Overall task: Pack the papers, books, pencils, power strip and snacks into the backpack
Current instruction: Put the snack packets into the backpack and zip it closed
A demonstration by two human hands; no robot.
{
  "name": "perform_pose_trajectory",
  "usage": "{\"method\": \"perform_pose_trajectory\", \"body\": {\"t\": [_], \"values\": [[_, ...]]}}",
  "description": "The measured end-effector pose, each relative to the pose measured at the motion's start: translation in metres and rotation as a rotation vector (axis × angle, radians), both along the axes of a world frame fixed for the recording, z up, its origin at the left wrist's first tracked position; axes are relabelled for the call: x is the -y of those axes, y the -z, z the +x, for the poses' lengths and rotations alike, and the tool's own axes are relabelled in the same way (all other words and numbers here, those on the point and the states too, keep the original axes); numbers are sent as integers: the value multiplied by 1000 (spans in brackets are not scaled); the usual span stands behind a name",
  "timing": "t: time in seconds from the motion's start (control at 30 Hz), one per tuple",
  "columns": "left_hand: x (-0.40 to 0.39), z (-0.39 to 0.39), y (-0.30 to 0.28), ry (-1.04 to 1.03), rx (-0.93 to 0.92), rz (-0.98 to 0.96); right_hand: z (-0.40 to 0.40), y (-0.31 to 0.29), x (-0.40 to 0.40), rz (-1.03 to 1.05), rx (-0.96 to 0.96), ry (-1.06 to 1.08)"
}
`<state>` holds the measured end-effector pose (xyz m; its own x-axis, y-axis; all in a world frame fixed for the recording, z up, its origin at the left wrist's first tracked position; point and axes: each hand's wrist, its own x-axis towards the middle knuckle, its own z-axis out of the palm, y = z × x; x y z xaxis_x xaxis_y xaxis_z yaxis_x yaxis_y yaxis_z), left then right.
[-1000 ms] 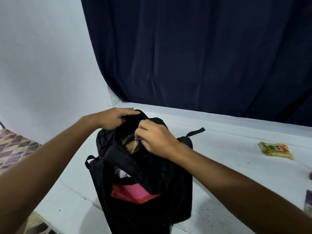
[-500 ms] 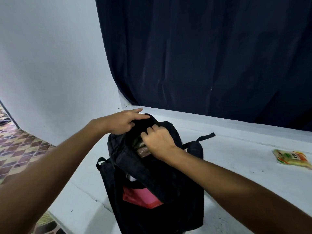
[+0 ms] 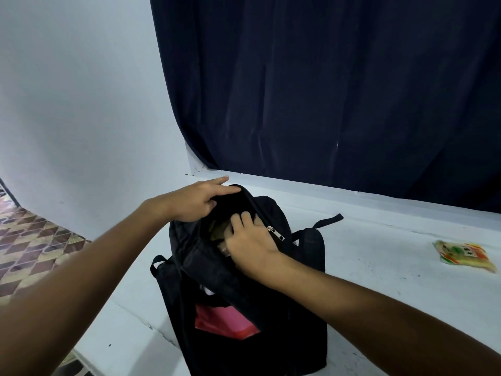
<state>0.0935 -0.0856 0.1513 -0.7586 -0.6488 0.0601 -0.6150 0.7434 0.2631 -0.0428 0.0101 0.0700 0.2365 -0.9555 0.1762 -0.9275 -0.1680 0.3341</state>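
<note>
The backpack (image 3: 244,294) rim is gripped by the left hand (image 3: 189,202); a packet (image 3: 219,232) is pressed inside by the right hand's (image 3: 249,245) curled fingers. If that rim is let slip, the opening could fold shut and crush the packet.

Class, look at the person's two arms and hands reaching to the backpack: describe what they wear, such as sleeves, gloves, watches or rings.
Both forearms are bare as far as the picture shows; no sleeve edge comes into view. The left hand and the right hand wear no gloves. No watch, bracelet or ring shows on either wrist or on the visible fingers.
</note>
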Motion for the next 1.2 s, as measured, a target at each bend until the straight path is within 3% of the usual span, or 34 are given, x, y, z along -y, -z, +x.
{"method": "perform_pose_trajectory", "body": {"t": [0.1,0.23,0.3,0.37,0.43,0.53,0.63,0.67,0.73,0.8,0.87,1.03,1.2], "values": [[-1,-2,2,-1,-17,19,-4,-2,-2,193,137,-10],[-4,0,8,3,-103,60,-26,-28,-5,354,799,-126],[-9,5,12,23,-175,93,-36,-41,-11,224,1180,-163],[-17,12,13,51,-225,211,-54,-48,-9,-23,1393,-121],[-26,22,16,89,-282,406,-79,-41,0,-190,1412,22],[-36,38,34,-40,-597,519,-117,-10,12,53,1368,422],[-39,54,71,-571,-857,280,-134,24,8,371,1447,605],[-42,59,84,-759,-851,281,-135,35,8,421,1495,624],[-47,65,110,-933,-824,502,-135,56,11,441,1608,629],[-55,62,123,-908,-855,757,-133,68,15,410,1617,623],[-55,56,129,-820,-914,841,-129,77,17,337,1582,617],[-47,47,134,-821,-943,749,-131,99,14,202,1626,540],[-47,30,132,-853,-860,674,-144,105,-3,158,1632,535]]}}
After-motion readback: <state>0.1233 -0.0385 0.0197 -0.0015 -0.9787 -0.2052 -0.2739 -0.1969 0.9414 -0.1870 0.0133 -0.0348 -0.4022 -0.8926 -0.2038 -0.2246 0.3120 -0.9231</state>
